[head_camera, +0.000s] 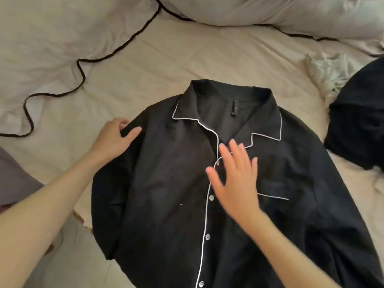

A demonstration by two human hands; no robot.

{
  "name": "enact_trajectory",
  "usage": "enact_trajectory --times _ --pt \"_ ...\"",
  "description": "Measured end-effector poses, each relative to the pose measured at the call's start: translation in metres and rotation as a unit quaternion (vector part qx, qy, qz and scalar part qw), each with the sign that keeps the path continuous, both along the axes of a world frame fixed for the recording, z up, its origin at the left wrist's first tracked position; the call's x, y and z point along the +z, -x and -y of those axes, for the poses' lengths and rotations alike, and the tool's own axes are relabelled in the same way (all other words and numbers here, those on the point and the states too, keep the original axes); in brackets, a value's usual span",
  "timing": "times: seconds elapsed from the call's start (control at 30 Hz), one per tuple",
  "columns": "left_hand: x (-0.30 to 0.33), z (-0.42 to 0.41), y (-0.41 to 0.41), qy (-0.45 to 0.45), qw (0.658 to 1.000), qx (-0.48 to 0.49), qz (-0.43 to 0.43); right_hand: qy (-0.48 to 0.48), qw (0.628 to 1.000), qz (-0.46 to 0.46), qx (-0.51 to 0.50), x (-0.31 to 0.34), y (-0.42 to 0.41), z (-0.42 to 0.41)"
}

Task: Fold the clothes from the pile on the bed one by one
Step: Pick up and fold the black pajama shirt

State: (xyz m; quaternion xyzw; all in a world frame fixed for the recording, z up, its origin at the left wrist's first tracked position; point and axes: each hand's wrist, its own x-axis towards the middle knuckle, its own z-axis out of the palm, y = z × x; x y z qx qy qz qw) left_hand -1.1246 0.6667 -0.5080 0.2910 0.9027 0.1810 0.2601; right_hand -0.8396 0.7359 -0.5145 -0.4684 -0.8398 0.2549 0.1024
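on the beige bed sheet [166, 59], a black pajama shirt [166, 194] with white piping lies spread out face up, collar pointing away from the person and hem running out of view at the bottom edge. its front is buttoned, with a row of pale buttons [211, 197] down the placket, and a chest pocket [276, 190] with a white-piped top edge sits on the shirt's right-hand side in view.

the left hand [113, 138] is at the shirt's shoulder on the left side of the view; its grip pinches a fold of the black fabric between the thumb and the curled fingers. the right hand [234, 179] is over the middle of the shirt's chest, just beside the placket and below the collar notch; its grip is released, fingers straight and slightly spread. the hand is blurred, so whether the palm actually presses on the cloth cannot be told.

well apart to the right, at the edge of view, lies another black garment [359, 125], bunched up, with a crumpled pale cloth [328, 69] just behind it. a pale duvet with dark piping [41, 48] is rumpled along the left and top of the bed, and a pillow [270, 11] lies at the top.
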Motion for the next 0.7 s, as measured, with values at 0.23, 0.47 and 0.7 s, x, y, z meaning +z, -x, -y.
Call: enact_trajectory --times 0.23,0.47,0.7 --pt "-0.001 0.085 0.026 -0.018 0.987 0.059 0.149 0.012 0.986 0.166 0.027 -0.035 0.000 0.083" --pt "0.006 0.070 0.088 -0.165 0.982 0.093 0.006 -0.014 0.973 0.230 0.020 -0.071 -0.005 0.091" --pt "-0.009 0.074 0.122 -0.042 0.996 0.061 0.044 -0.056 0.975 0.213 0.003 -0.092 -0.005 0.092"
